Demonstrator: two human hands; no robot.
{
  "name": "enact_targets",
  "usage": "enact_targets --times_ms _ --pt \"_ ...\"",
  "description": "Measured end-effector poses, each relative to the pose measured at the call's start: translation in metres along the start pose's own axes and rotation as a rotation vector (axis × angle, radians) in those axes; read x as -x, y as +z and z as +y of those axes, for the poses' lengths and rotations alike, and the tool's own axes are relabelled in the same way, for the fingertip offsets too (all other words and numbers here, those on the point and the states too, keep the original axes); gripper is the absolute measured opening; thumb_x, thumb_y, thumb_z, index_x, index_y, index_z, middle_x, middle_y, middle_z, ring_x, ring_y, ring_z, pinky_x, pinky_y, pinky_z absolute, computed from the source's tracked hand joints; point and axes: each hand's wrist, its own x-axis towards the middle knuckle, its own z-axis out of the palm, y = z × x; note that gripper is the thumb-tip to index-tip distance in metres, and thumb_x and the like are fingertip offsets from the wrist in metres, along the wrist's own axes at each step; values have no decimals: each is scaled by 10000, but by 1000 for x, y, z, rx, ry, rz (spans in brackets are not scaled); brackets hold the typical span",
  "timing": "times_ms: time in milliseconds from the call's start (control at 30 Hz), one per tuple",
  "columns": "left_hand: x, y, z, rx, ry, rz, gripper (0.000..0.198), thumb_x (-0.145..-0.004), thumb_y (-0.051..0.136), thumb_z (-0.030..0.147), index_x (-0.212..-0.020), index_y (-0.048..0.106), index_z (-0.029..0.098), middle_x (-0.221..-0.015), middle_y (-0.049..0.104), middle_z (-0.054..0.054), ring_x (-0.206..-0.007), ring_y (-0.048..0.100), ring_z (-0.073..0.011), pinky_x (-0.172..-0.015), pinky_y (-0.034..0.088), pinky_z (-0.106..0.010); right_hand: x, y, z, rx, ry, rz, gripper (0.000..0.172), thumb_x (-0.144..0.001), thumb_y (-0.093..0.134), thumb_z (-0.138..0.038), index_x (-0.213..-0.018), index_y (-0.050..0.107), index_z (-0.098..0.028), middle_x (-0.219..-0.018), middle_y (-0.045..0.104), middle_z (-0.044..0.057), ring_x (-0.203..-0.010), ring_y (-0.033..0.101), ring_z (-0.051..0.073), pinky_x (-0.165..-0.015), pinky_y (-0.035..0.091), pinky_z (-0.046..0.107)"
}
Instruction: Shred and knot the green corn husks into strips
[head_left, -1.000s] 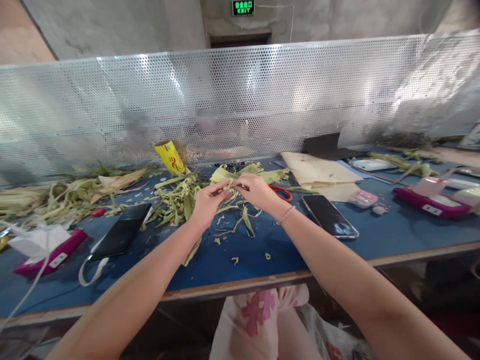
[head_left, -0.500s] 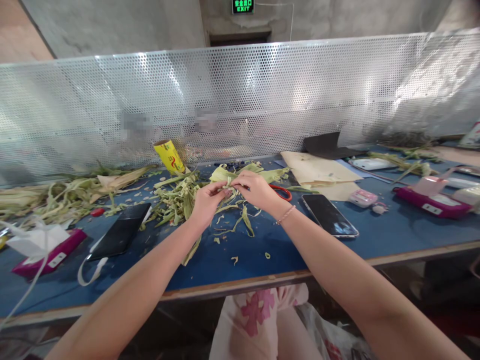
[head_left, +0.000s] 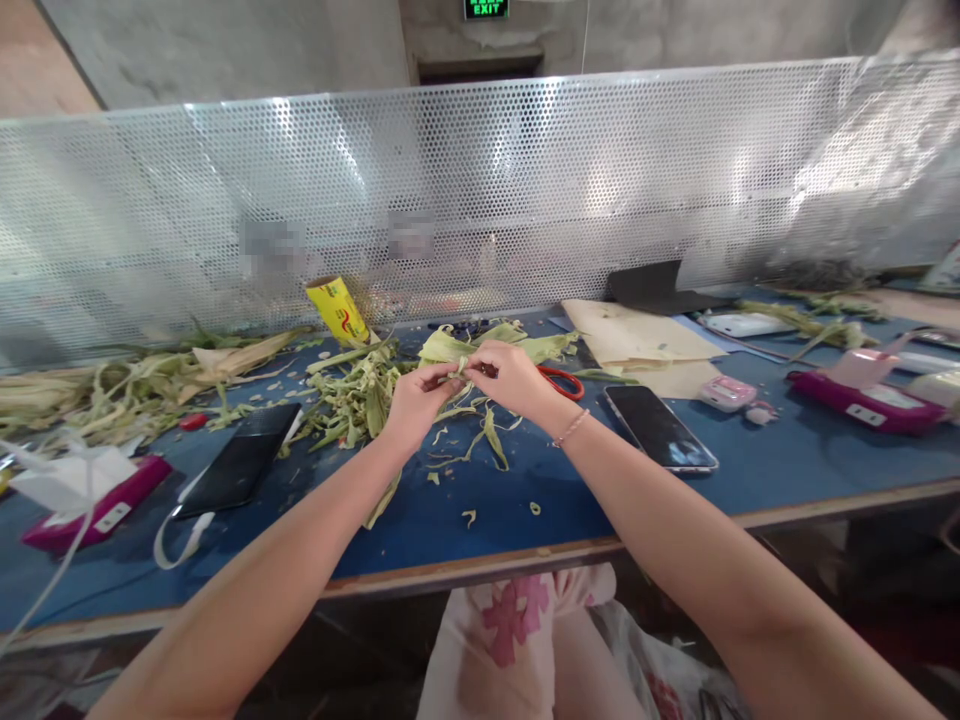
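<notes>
My left hand and my right hand meet over the middle of the blue table, fingertips pinched close together. Between them is a thin pale-green corn husk strip, partly hidden by the fingers. Wider corn husk leaves lie just beyond the hands. To the left of my left hand is a heap of curled, knotted husk pieces. Red-handled scissors, mostly covered, lie by my right wrist. Torn husk scraps are scattered below the hands.
A black power bank or phone with a white cable lies left; another phone lies right. Behind stand a yellow tube and a perforated metal screen. Brown paper, a pink case and magenta power strips are around.
Both hands stay in nearly the same place, with the fingertips shifting slightly around the husk strip. The view has tilted down a little.
</notes>
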Motion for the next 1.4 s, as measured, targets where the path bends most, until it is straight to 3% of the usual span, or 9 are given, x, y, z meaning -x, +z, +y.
enact_targets --times_ms 233,800,1000,1400 --pt "-2 -1 -1 -6 16 17 285 -497 734 238 -767 697 156 -690 667 -11 -644 583 -128 -727 456 -304 0 2 0 2 -12 19 126 -742 476 -120 -630 505 -170 -662 475 2 -635 445 108 -627 384 253" --pt "1 1 8 87 -73 15 234 -454 721 161 -678 666 128 -590 627 6 -573 554 -102 -653 446 -270 1 11 -2 -82 40 38 97 -729 484 -126 -643 501 -168 -654 466 -4 -623 437 102 -615 378 243" --pt "0 1 5 115 -8 50 253 -442 738 137 -685 670 135 -603 624 23 -576 538 -81 -620 430 -233 2 12 -3 -134 54 80 75 -733 487 -140 -670 520 -165 -666 461 -8 -605 430 95 -591 377 239" --pt "-1 3 4 459 -121 -11 258 -411 771 121 -640 663 167 -589 646 24 -559 567 -62 -599 440 -194 2 10 -5 -205 52 106 66 -731 496 -140 -699 549 -165 -653 454 -15 -587 417 88 -560 369 232"
